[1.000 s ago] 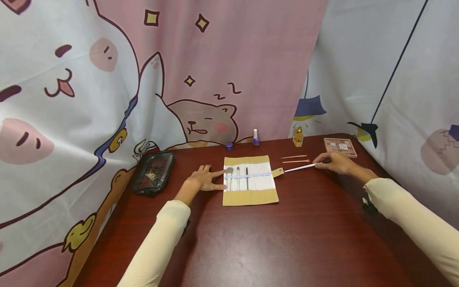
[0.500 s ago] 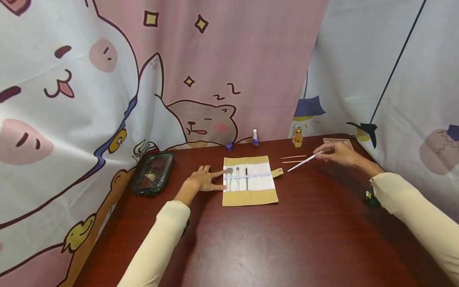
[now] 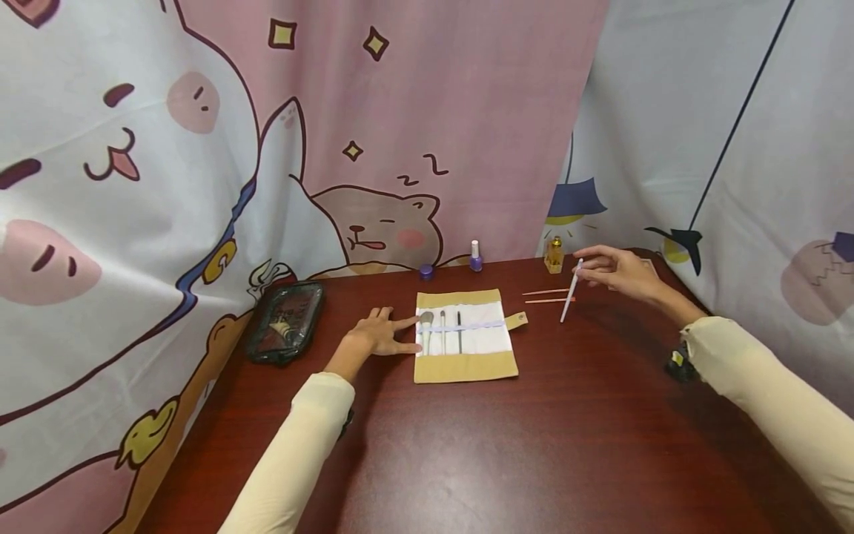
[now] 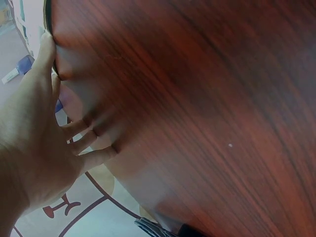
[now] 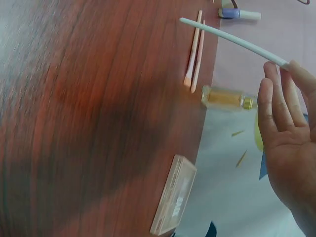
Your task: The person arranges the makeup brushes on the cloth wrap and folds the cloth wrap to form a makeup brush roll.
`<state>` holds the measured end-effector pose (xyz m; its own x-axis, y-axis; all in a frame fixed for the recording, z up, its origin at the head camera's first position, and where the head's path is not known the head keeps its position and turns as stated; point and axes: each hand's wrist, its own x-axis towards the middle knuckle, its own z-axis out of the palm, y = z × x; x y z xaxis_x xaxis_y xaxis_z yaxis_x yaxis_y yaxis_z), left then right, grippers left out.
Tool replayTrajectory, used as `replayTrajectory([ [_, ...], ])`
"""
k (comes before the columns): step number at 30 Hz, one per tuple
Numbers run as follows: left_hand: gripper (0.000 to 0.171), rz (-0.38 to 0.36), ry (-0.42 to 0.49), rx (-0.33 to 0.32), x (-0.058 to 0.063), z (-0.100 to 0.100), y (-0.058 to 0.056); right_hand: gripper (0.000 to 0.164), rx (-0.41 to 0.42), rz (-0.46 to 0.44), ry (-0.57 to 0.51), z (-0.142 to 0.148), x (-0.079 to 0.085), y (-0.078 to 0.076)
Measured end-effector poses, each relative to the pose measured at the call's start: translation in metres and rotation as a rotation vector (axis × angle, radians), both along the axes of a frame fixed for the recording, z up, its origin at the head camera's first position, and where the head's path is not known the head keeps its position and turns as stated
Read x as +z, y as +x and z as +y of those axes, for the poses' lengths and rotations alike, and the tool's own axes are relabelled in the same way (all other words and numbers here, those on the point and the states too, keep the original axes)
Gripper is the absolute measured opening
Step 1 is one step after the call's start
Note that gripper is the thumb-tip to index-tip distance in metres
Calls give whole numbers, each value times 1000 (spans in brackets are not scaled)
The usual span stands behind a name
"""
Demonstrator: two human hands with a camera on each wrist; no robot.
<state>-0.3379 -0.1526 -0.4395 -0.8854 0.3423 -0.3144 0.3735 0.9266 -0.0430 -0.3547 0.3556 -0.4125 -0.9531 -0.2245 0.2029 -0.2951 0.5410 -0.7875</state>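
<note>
1. My right grip (image 3: 617, 273) pinched the white stick (image 3: 569, 295) near its upper end, probably so its lower end hung free, tilted over the bench (image 3: 434, 460).
2. My left grip (image 3: 380, 334) clasped nothing: fingers spread, thumb and index at the roll's (image 3: 465, 368) left edge, likely steadying it.
3. The band (image 3: 483, 325) crossed 3 brushes (image 3: 459, 340), presumably to keep them apart.

The left hand (image 4: 37, 133) is resting three fingertips on the reddish-brown table (image 4: 197, 98), whose streaked surface is filling most of the view; its thumb is touching the edge of a pale cloth case (image 4: 37, 19); a purple bottle (image 4: 23, 64) is showing beside the thumb; printed fabric (image 4: 103, 215) is hanging beyond the table.
</note>
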Motion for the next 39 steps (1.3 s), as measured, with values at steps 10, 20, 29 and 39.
replayTrajectory([
  [10, 82, 4, 8, -2, 0, -2, 0, 43, 16, 102, -105, -38, 9, -13],
  [20, 83, 12, 1, -11, -2, -2, -3, 28, 31, 144, -60, -81, 18, -22],
  [29, 82, 8, -7, -5, -3, -3, -3, 26, 51, 137, -94, -118, 17, -29],
  [39, 83, 10, -6, -9, -2, -2, -2, 27, 112, 148, -141, -140, -2, -46],
])
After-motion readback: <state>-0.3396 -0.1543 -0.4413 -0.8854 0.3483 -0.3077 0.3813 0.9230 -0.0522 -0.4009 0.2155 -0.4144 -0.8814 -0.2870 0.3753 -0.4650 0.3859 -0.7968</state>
